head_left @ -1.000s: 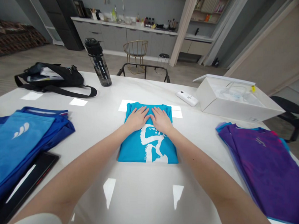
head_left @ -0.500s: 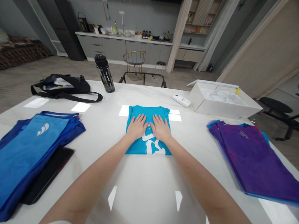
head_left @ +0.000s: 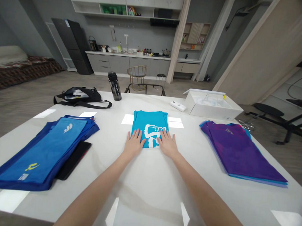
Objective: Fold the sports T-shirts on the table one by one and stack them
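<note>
A turquoise T-shirt (head_left: 150,118) with white lettering lies folded into a compact rectangle in the middle of the white table (head_left: 147,192). My left hand (head_left: 134,142) rests on its near left corner, fingers spread and palm down. Flat on the near right corner lies my right hand (head_left: 167,143), its fingers also apart. Neither hand grips the cloth. The print shows between and above my hands; the two near corners are partly hidden under them.
Folded blue shirts (head_left: 49,145) lie on the left, beside a black flat case (head_left: 73,161). Folded purple shirts (head_left: 241,150) lie on the right. Along the far side are a black waist bag (head_left: 84,96), a bottle (head_left: 115,86), a white handheld device (head_left: 178,106) and a white box (head_left: 211,109).
Both hands have slid toward me over the T-shirt, from its upper part to its near edge, uncovering more of the print. The head view has tilted up.
</note>
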The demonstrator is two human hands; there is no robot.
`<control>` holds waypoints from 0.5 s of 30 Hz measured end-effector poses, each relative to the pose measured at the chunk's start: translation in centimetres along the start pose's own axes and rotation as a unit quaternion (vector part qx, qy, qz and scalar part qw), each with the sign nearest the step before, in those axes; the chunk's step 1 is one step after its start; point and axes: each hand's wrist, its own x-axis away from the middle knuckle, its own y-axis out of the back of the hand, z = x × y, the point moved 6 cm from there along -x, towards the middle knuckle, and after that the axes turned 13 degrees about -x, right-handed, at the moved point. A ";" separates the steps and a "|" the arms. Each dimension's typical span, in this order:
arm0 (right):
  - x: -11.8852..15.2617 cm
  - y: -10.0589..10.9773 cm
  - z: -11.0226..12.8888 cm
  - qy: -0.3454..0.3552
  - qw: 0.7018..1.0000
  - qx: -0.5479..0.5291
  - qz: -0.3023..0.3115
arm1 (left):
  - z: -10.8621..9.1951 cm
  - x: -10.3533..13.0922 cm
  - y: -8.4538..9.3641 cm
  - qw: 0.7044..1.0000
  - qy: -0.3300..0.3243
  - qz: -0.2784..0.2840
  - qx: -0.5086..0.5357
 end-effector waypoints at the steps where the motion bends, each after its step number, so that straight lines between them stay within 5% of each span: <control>1: 0.5 0.2 0.1 -0.007 1.000 0.003 -0.001 | -0.2 0.4 0.2 1.000 0.000 -0.004 -0.008; 7: 4.5 -0.6 2.4 0.065 0.998 -0.011 0.024 | -2.5 2.6 0.3 0.995 -0.096 0.020 0.011; 15: 8.0 1.5 -3.2 -0.053 0.998 0.002 0.016 | 2.8 5.9 0.3 0.998 -0.003 0.051 -0.024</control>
